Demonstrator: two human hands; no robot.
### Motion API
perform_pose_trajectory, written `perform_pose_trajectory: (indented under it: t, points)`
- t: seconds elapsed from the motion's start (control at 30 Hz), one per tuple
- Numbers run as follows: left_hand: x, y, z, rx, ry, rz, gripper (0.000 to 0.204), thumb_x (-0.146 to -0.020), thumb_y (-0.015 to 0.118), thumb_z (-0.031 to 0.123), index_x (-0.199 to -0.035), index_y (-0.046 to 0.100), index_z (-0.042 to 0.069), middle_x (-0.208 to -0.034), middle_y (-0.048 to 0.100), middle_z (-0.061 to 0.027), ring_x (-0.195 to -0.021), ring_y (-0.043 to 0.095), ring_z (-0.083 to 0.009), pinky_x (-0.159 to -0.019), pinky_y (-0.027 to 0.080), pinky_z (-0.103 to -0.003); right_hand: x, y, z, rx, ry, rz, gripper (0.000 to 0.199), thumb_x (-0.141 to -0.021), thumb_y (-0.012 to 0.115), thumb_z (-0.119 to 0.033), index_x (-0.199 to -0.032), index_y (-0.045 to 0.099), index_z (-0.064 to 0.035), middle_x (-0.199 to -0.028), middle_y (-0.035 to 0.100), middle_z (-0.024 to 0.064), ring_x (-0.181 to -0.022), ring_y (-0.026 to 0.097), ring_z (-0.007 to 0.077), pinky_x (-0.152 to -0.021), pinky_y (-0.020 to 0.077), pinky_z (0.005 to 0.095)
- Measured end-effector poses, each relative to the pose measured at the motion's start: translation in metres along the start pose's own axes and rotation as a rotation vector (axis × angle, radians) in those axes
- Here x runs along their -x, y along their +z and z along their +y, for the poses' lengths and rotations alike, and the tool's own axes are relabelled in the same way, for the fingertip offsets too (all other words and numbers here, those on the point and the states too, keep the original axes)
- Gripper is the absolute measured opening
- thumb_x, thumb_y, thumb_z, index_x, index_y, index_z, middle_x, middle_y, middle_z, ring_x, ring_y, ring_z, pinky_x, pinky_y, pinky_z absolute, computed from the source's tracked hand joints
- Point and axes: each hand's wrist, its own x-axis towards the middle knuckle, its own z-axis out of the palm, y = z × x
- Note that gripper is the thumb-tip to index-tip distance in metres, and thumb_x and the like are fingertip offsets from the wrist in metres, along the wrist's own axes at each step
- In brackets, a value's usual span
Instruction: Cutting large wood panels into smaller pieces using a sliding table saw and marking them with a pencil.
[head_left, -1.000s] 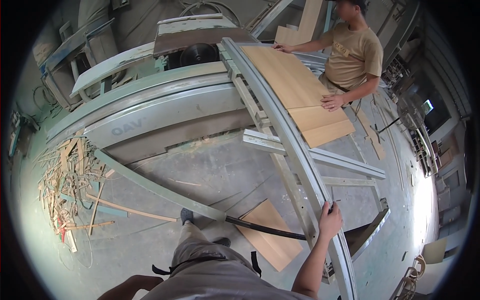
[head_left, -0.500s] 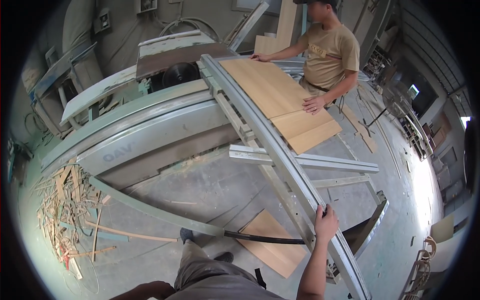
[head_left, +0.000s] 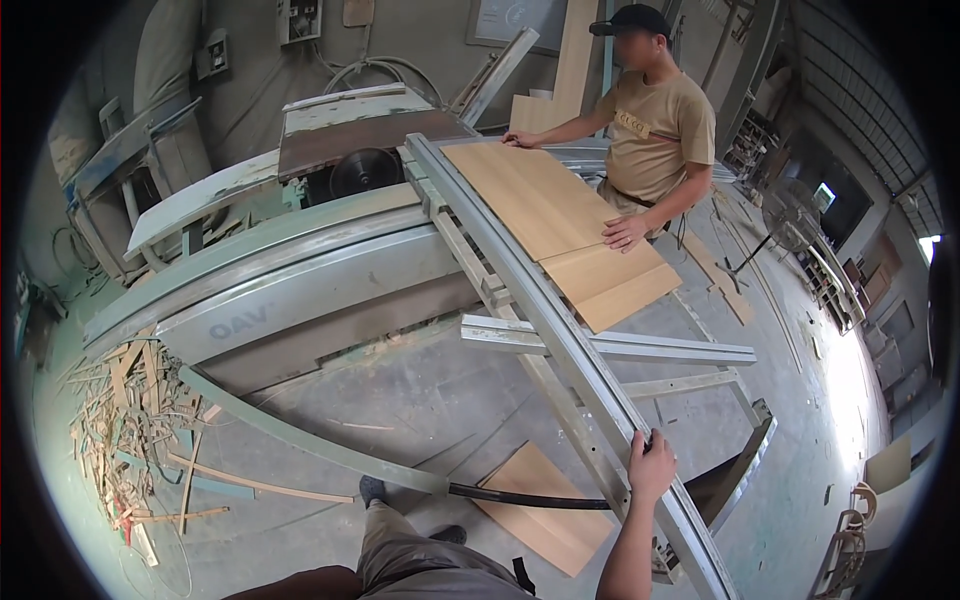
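My right hand [head_left: 652, 468] is closed round a small black knob [head_left: 648, 440] on the long metal fence [head_left: 560, 335] of a sliding table saw. Only my left forearm [head_left: 318, 584] shows at the lower edge; its hand is out of sight. Beyond the fence, wood-grain boards [head_left: 540, 205] lie flat along it. A co-worker [head_left: 655, 130] in a tan shirt and dark cap stands on their far side, one hand at the back corner and the other flat near the seam between two boards.
The saw's sliding carriage [head_left: 330, 270] stretches to the left, near a round dark disc [head_left: 362, 175]. Wood offcuts [head_left: 150, 420] heap on the floor at left. A loose board [head_left: 545, 515] lies by my feet, under a black bar [head_left: 530, 496]. A standing fan [head_left: 788, 212] is at right.
My view has tilted up slightly, so the saw and boards sit a little lower in it. My right hand keeps its hold on the knob; the co-worker's hands stay on the boards.
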Motion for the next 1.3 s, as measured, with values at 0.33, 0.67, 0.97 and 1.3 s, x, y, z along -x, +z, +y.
perform_pose_trajectory:
  t: [0.33,0.67,0.97,1.3]
  points:
    - [-0.030,-0.003,-0.012,0.177,-0.135,-0.063,0.029,-0.079,0.058,0.028,-0.097,0.065,0.006,-0.093,0.064,-0.0193,-0.088,0.062,-0.0314,-0.078,0.047,-0.039,0.002,-0.002,0.003,-0.009,-0.019,0.038,0.042,-0.085,0.052,-0.041,-0.106,0.062,-0.0066,-0.092,0.063,0.0138,-0.087,0.058,0.0309,-0.078,0.0417,0.0410]
    - [-0.007,-0.065,0.069,0.425,-0.147,0.026,0.032,-0.079,0.057,0.032,-0.092,0.068,0.005,-0.090,0.066,-0.0173,-0.079,0.063,-0.0282,-0.073,0.048,-0.037,-0.002,-0.002,-0.003,-0.004,-0.008,0.018,0.043,-0.085,0.051,-0.041,-0.107,0.062,-0.0057,-0.095,0.063,0.0140,-0.090,0.058,0.0311,-0.080,0.0418,0.0413]
    - [-0.008,-0.063,0.063,0.438,-0.335,-0.067,0.035,-0.078,0.058,0.033,-0.093,0.069,0.004,-0.092,0.067,-0.0176,-0.081,0.063,-0.0264,-0.074,0.047,-0.037,-0.002,-0.001,-0.002,-0.013,0.000,0.021,0.043,-0.085,0.052,-0.041,-0.107,0.061,-0.0064,-0.095,0.063,0.0142,-0.090,0.058,0.0312,-0.081,0.0415,0.0414]
    - [-0.007,-0.058,0.053,0.352,-0.215,-0.020,0.033,-0.076,0.058,0.030,-0.090,0.068,0.002,-0.090,0.066,-0.0192,-0.083,0.062,-0.0283,-0.077,0.047,-0.038,0.000,-0.002,-0.003,-0.002,-0.013,0.036,0.041,-0.085,0.052,-0.041,-0.106,0.061,-0.0063,-0.094,0.063,0.0141,-0.088,0.058,0.0313,-0.080,0.0410,0.0417]
